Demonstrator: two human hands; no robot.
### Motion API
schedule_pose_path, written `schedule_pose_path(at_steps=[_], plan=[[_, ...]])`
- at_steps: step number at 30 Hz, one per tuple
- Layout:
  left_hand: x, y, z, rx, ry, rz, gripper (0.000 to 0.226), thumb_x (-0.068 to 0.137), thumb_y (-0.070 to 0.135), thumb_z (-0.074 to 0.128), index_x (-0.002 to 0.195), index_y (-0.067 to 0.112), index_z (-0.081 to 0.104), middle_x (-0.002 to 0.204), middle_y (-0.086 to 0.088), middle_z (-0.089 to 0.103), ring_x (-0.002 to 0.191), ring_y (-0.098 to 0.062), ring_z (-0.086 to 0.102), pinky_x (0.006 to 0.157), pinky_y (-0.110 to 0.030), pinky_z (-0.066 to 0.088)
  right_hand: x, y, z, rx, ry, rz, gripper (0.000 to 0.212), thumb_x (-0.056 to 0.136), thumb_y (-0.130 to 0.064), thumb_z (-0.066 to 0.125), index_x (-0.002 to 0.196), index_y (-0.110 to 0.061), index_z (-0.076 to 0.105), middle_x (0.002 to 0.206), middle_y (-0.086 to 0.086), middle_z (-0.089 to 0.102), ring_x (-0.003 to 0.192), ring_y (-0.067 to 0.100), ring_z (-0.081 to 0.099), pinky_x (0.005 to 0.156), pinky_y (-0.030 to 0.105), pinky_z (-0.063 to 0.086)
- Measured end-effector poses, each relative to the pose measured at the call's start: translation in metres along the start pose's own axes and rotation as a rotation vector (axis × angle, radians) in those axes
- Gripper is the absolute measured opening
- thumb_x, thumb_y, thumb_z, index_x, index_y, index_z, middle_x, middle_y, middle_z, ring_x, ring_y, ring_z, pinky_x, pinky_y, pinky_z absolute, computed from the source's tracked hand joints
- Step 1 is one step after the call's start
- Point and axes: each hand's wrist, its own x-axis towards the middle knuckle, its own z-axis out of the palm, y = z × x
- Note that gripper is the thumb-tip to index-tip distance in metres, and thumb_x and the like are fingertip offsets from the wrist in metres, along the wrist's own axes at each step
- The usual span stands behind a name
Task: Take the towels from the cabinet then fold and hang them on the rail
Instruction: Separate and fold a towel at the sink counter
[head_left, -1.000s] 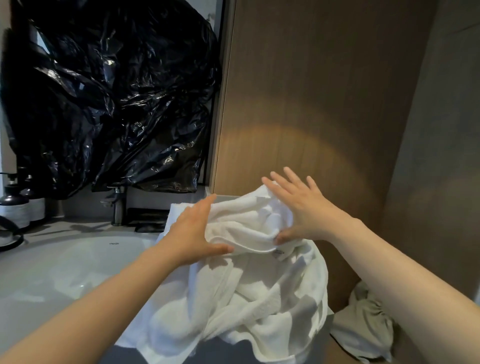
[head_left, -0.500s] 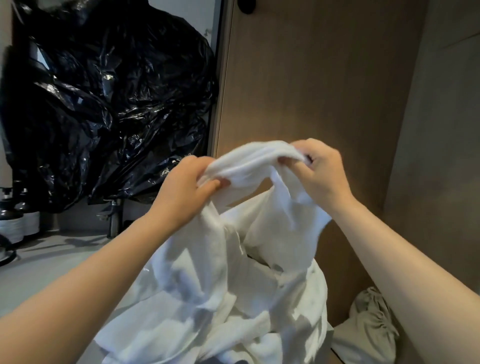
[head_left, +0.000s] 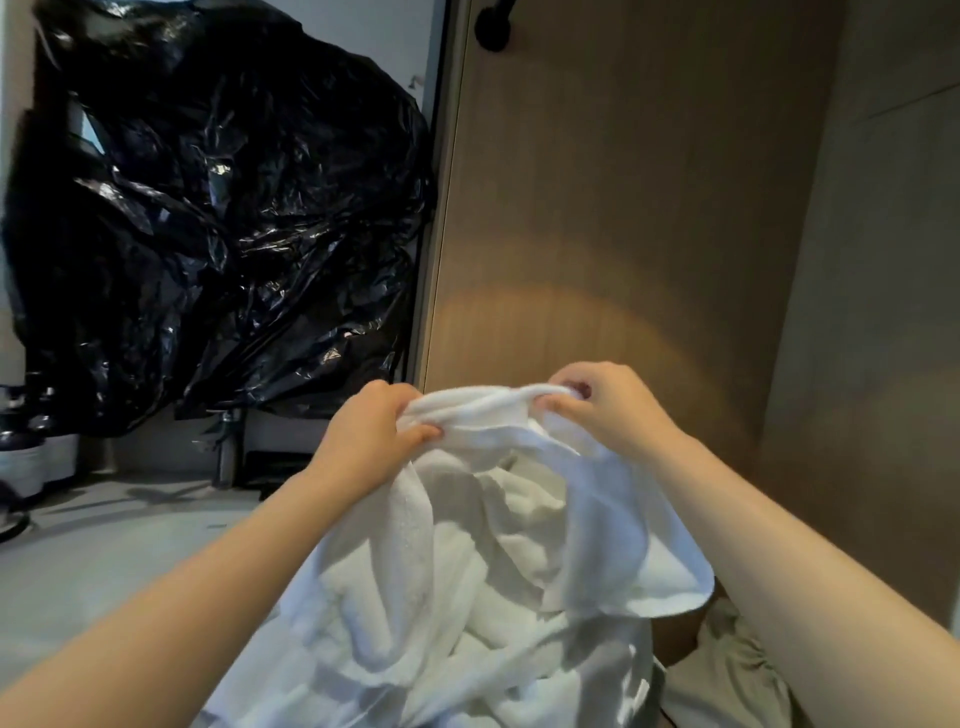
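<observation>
A towel (head_left: 493, 571) is held up by its top edge, gripped in the curled fingers of the left hand (head_left: 371, 441) and the right hand (head_left: 613, 410). The rest is bunched below both hands. For a clean fold, the corners are best found and the edge drawn taut before the halves are matched. The corners are hidden inside the grips. The hem is cut off below. A dark fitting (head_left: 493, 26) above the hands is only partly seen, so no rail can be confirmed.
</observation>
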Motion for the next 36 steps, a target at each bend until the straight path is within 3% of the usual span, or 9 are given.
schedule_pose_path(at_steps=[3,5,8,11,16,20,24,27,36], plan=[[-0.012,-0.019,0.025,0.066,-0.075,-0.123,0.044,0.085,0.036,0.071,0.123,0.017,0.059,0.118,-0.007,0.056,0.113,-0.027,0.051,0.096,-0.037,0.041,-0.01,0.011,0.028,0.051,-0.135,0.164,0.044,0.089,-0.035,0.071,0.126,-0.013,0.063,0.12,0.005,0.065,0.113,0.022,0.06,0.098,0.035,0.047],[-0.021,-0.025,0.031,0.065,-0.006,-0.102,0.052,0.083,0.037,0.074,0.127,0.016,0.056,0.124,-0.005,0.054,0.118,-0.026,0.047,0.101,-0.034,0.035,-0.021,0.012,0.034,0.07,-0.077,0.109,0.045,0.09,-0.034,0.07,0.129,-0.015,0.06,0.125,0.002,0.061,0.115,0.017,0.057,0.099,0.029,0.043],[-0.041,-0.02,0.025,0.055,0.146,0.038,0.033,0.078,0.039,0.077,0.102,0.022,0.064,0.101,0.005,0.055,0.097,-0.017,0.05,0.081,-0.026,0.035,-0.043,0.004,0.036,0.123,-0.016,-0.023,0.037,0.091,-0.036,0.067,0.125,-0.025,0.063,0.119,-0.012,0.06,0.106,-0.001,0.053,0.091,0.011,0.042],[-0.068,-0.009,0.017,0.058,0.132,0.065,0.028,0.074,0.046,0.076,0.081,0.03,0.054,0.081,0.014,0.049,0.074,-0.003,0.047,0.061,-0.017,0.031,-0.059,-0.005,0.042,0.067,-0.08,-0.137,0.036,0.091,-0.03,0.068,0.126,-0.022,0.063,0.123,-0.011,0.06,0.106,-0.008,0.046,0.087,-0.002,0.033],[-0.108,-0.01,0.024,0.109,-0.116,-0.175,0.053,0.06,0.07,0.071,0.083,0.033,0.04,0.083,0.014,0.049,0.072,-0.002,0.048,0.057,-0.023,0.036,-0.067,-0.018,0.065,-0.067,-0.145,-0.181,0.041,0.093,-0.031,0.065,0.133,-0.027,0.058,0.134,-0.01,0.058,0.123,0.01,0.051,0.099,0.02,0.036],[-0.13,-0.014,0.034,0.177,-0.262,-0.175,0.061,0.049,0.074,0.068,0.089,0.037,0.039,0.093,0.017,0.051,0.083,-0.006,0.051,0.066,-0.023,0.039,-0.063,-0.024,0.076,-0.13,-0.131,-0.169,0.038,0.095,-0.031,0.06,0.132,-0.023,0.059,0.128,-0.003,0.063,0.116,0.018,0.058,0.094,0.029,0.044],[-0.138,-0.019,0.035,0.074,-0.353,-0.162,0.059,0.062,0.05,0.071,0.112,0.034,0.044,0.107,0.018,0.047,0.095,-0.003,0.05,0.069,-0.01,0.036,-0.066,-0.023,0.075,-0.131,-0.117,-0.163,0.032,0.094,-0.026,0.061,0.125,-0.02,0.065,0.119,0.0,0.067,0.11,0.023,0.06,0.091,0.036,0.047],[-0.138,-0.02,0.028,0.011,-0.352,-0.166,0.054,0.07,0.038,0.068,0.119,0.032,0.047,0.112,0.016,0.049,0.104,-0.004,0.052,0.078,-0.013,0.037,-0.072,-0.025,0.075,-0.118,-0.099,-0.196,0.032,0.092,-0.028,0.064,0.123,-0.023,0.065,0.117,-0.003,0.067,0.109,0.021,0.06,0.09,0.037,0.048],[-0.164,-0.028,0.0,-0.002,-0.425,-0.125,0.043,0.073,0.03,0.064,0.11,0.041,0.046,0.108,0.024,0.047,0.1,0.009,0.05,0.08,-0.013,0.043,-0.086,-0.024,0.075,-0.136,-0.169,-0.198,0.038,0.093,-0.025,0.061,0.131,-0.023,0.058,0.123,-0.005,0.06,0.111,0.018,0.056,0.09,0.032,0.045]])
